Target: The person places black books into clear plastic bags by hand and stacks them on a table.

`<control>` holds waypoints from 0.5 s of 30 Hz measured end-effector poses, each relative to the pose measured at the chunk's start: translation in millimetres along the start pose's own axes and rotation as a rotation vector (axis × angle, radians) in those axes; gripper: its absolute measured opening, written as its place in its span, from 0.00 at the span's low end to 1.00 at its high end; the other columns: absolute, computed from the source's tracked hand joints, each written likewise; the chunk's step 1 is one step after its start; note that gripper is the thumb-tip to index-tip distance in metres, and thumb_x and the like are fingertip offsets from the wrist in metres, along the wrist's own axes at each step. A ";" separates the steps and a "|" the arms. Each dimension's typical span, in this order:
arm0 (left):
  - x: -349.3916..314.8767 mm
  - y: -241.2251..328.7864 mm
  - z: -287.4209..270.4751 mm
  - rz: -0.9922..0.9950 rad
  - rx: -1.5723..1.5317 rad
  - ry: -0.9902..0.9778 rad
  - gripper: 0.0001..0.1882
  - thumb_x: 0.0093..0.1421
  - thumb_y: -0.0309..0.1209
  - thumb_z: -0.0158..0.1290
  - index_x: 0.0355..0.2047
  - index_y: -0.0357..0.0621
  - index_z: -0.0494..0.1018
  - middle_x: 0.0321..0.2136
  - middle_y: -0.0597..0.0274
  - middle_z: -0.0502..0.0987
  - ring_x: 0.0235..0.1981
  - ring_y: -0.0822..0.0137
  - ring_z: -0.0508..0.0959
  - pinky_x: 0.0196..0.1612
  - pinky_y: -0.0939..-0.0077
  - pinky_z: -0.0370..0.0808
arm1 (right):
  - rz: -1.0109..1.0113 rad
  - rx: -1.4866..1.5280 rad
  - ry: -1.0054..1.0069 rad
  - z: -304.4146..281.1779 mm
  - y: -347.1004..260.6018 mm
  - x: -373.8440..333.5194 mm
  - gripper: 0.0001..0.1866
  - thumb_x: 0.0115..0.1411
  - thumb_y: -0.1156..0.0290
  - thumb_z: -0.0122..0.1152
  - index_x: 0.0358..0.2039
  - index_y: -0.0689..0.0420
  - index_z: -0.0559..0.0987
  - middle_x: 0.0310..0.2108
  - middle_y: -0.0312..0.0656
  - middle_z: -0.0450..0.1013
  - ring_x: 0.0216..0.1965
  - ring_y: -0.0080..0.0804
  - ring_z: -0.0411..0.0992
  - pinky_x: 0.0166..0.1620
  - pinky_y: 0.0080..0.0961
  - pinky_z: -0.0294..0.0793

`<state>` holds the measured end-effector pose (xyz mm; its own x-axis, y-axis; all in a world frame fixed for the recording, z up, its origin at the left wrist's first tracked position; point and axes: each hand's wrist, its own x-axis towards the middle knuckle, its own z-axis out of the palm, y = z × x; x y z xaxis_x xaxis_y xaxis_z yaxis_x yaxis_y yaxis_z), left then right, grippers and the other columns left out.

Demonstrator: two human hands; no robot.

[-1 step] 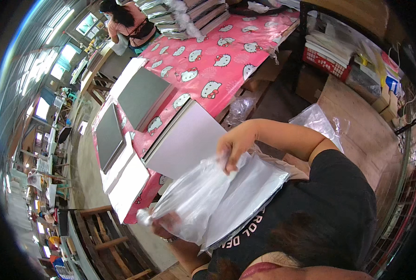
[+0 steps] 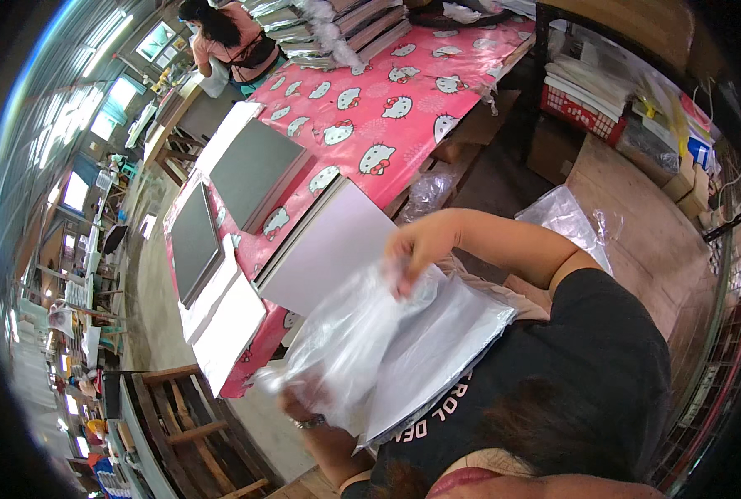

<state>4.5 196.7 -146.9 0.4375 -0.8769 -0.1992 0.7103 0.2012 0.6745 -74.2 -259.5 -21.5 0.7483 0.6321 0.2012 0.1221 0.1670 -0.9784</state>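
Note:
A clear plastic bag (image 2: 337, 320) hangs crumpled between my hands. Pinched at its upper edge, it is in the closed fingers of my right hand (image 2: 413, 251). My left hand (image 2: 305, 397), with a band at the wrist, is at the lower end, partly behind the plastic; its fingers are smeared by motion. Against my body, below the bag, leans a flat stack of whitish sheets (image 2: 441, 349), partly covered by plastic. Just beyond my hands, a stack of pale grey boards (image 2: 333, 249) stands at the table's near edge.
The table has a pink printed cover (image 2: 379, 125). On it lie a thick dark grey stack (image 2: 258, 170), a thinner dark one (image 2: 194, 245) and white sheets (image 2: 229, 333). A wooden pallet (image 2: 196, 432) is at lower left. A red basket (image 2: 578, 112) stands right; a person (image 2: 229, 41) works far off.
Both hands have shifted slightly, the left one a little inward from the bag's end. The plastic's folds have changed and its lower end has loosened.

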 end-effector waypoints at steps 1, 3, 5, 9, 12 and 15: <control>5.2 -20.9 19.4 0.133 0.199 0.159 0.29 0.53 0.44 0.56 0.49 0.36 0.66 0.32 0.60 0.75 0.24 0.66 0.74 0.26 0.69 0.73 | -0.160 0.085 0.076 -4.2 5.9 -5.5 0.12 0.59 0.61 0.57 0.26 0.56 0.76 0.20 0.34 0.70 0.24 0.21 0.70 0.32 0.28 0.70; 22.7 -15.3 68.9 0.072 0.695 0.076 0.28 0.52 0.46 0.57 0.45 0.38 0.69 0.32 0.60 0.75 0.25 0.66 0.74 0.28 0.69 0.72 | -0.285 0.509 0.143 -6.0 8.7 -0.7 0.10 0.60 0.64 0.57 0.31 0.57 0.75 0.22 0.36 0.72 0.27 0.23 0.71 0.33 0.26 0.71; 29.3 -11.9 92.0 0.041 0.891 0.113 0.30 0.52 0.53 0.55 0.44 0.38 0.69 0.34 0.60 0.74 0.28 0.67 0.73 0.33 0.69 0.72 | -0.168 0.691 0.038 -15.0 16.3 0.9 0.09 0.59 0.64 0.57 0.32 0.57 0.74 0.24 0.38 0.72 0.28 0.24 0.72 0.34 0.25 0.71; 28.9 4.7 95.5 0.446 0.160 0.311 0.26 0.52 0.47 0.56 0.41 0.38 0.71 0.39 0.52 0.74 0.36 0.59 0.76 0.39 0.58 0.76 | 0.202 -0.043 -0.265 -10.5 22.2 -8.9 0.11 0.55 0.68 0.63 0.35 0.61 0.76 0.28 0.37 0.73 0.27 0.24 0.71 0.32 0.26 0.72; 27.0 -7.6 73.4 0.482 0.228 0.229 0.25 0.50 0.43 0.59 0.41 0.36 0.71 0.33 0.56 0.75 0.31 0.63 0.76 0.35 0.64 0.75 | 0.024 0.046 -0.085 -23.4 14.9 -8.8 0.10 0.56 0.71 0.60 0.38 0.61 0.75 0.26 0.34 0.71 0.29 0.20 0.70 0.33 0.20 0.70; 48.4 -9.8 84.8 0.083 0.750 0.124 0.21 0.46 0.39 0.62 0.35 0.37 0.74 0.27 0.59 0.77 0.23 0.70 0.75 0.26 0.74 0.71 | -0.222 0.513 0.271 -25.2 7.6 2.2 0.10 0.57 0.73 0.57 0.40 0.59 0.73 0.22 0.30 0.67 0.23 0.18 0.66 0.30 0.15 0.66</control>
<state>-28.1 115.3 -102.9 0.5634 -0.8074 -0.1752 0.1272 -0.1248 0.9840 -55.2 -275.9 -29.7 0.8882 0.3370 0.3122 0.0155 0.6571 -0.7536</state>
